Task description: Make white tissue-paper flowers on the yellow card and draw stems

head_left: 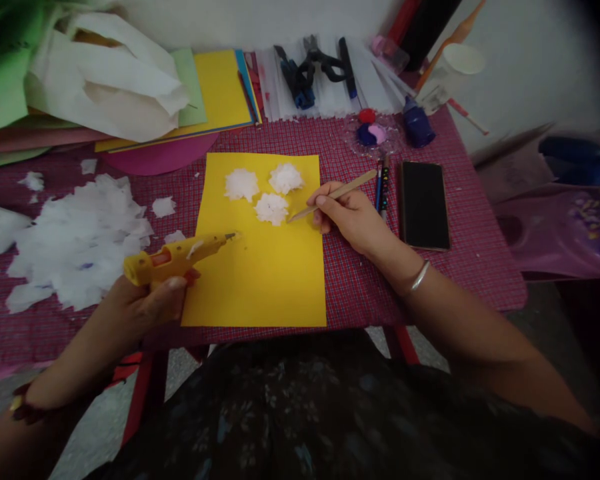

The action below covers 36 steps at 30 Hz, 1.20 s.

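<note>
A yellow sheet of paper (260,280) lies on the checked tablecloth with three white crumpled-paper flowers near its top: the left flower (241,183), the right flower (286,178) and the lower flower (271,209). My left hand (163,303) is closed around the handle of a yellow glue gun (185,252), whose nozzle points right over the sheet's left part. At the sheet's right edge, my right hand (343,210) pinches a thin wooden stick (353,185). The stick's lower tip is close to the lower flower; whether it touches the paper I cannot tell.
White paper pieces (80,247) are heaped on the left. A black phone (425,205) and paintbrushes (384,187) lie right. Behind are a paint palette (373,135), a purple bottle (419,123), pliers (317,60) and coloured paper (223,87).
</note>
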{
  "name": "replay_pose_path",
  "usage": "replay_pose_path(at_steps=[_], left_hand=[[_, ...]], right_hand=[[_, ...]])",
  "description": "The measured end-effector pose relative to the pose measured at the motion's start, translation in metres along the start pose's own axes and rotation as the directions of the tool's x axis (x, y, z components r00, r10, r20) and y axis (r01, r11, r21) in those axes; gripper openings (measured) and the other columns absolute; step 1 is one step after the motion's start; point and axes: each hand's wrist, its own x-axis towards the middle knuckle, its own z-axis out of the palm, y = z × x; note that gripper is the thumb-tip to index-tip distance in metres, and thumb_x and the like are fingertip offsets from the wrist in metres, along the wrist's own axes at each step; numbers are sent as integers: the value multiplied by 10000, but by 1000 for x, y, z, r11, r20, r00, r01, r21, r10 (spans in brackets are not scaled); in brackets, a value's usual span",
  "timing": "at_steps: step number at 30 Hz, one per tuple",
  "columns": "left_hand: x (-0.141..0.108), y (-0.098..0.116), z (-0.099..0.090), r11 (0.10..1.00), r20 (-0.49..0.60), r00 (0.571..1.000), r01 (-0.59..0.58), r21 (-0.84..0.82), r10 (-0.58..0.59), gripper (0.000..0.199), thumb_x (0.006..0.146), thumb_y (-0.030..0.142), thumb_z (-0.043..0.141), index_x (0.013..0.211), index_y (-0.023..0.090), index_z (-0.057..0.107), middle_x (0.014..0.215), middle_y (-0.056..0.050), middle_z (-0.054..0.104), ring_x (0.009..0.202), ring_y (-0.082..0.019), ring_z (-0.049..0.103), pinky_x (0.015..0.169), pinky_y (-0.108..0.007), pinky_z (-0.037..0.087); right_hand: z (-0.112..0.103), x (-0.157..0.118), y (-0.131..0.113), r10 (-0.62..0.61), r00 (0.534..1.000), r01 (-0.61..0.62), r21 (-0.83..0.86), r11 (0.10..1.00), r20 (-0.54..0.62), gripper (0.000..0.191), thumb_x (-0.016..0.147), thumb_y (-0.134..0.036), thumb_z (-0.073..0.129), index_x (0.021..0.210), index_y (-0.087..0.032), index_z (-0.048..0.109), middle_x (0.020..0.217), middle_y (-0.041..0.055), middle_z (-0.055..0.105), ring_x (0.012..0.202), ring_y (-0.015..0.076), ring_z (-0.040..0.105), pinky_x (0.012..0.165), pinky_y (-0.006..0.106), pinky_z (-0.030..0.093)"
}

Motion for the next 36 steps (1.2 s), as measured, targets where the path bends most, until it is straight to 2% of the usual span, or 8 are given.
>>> replay_pose_path(at_steps=[3, 6, 13, 18, 22, 27, 33, 36], left_hand=[[3, 11, 1, 1000, -35, 999, 10, -18, -11, 375, 781, 516, 702, 986, 202, 718, 877, -67, 747, 832, -235, 704, 676, -317, 592], [4, 22, 4, 998, 20, 999, -25, -58, 26, 444, 790, 513, 683, 1113, 220, 766, 803, -24, 727, 798, -231, 723, 681, -319, 622], [5, 23, 10, 993, 55, 993, -101, -64, 105, 562, 836, 483, 687, 1284, 158, 785, 1040, -106, 832, 979, -308, 780, 800, -376, 684], [4, 18, 8, 996, -7, 996, -90, 20, 90, 608, 887, 505, 663, 1360, 140, 774, 1278, -146, 818, 1008, -317, 786, 848, -402, 679], [4, 21, 9, 997, -10, 997, -82, 3, 82, 584, 817, 503, 671, 1271, 162, 808, 1233, -138, 832, 979, -286, 788, 839, -370, 666], [2, 24, 10, 999, -65, 997, 32, -29, -34, 400, 733, 528, 677, 969, 224, 790, 857, -61, 808, 763, -234, 736, 652, -306, 618], [1, 24, 12, 998, -118, 991, 59, -31, -62, 369, 692, 498, 730, 928, 218, 776, 1152, -128, 832, 941, -257, 718, 766, -343, 608], [1, 24, 13, 993, -95, 989, 106, -59, -111, 354, 701, 516, 723, 893, 220, 755, 823, -63, 770, 691, -190, 611, 584, -286, 518]], right_hand=[[0, 0, 0, 0, 1000, 0, -5, 1000, -1, 244, 1077, -385, 677, 904, -220, 633, 686, -42, 623, 550, 89, 529, 563, 237, 474], [0, 0, 0, 3, 1000, -3, -9, 1000, -5, 247, 1075, -392, 686, 904, -222, 633, 690, -41, 619, 555, 91, 527, 567, 239, 475], [0, 0, 1, -16, 1000, 15, 1, 1000, 8, 217, 1088, -299, 660, 891, -211, 631, 687, -39, 622, 549, 86, 536, 555, 229, 466], [-1, 1, 3, -37, 999, 36, 9, 999, 18, 223, 1083, -311, 671, 891, -210, 619, 672, -48, 616, 533, 76, 529, 533, 210, 456], [-1, 1, 3, -39, 999, 39, -1, 999, 21, 228, 1085, -333, 669, 899, -212, 616, 678, -45, 619, 538, 78, 532, 539, 209, 470], [-1, 2, 4, -37, 999, 38, -20, 999, 24, 249, 1088, -376, 668, 906, -217, 609, 681, -45, 624, 541, 76, 531, 539, 205, 478], [-2, 2, 5, -52, 998, 52, -3, 999, 40, 256, 1088, -382, 674, 908, -216, 601, 677, -48, 622, 540, 75, 535, 540, 203, 474], [-3, 3, 6, -60, 997, 60, 7, 998, 46, 255, 1086, -377, 676, 906, -213, 602, 676, -50, 622, 534, 73, 532, 533, 203, 466]])
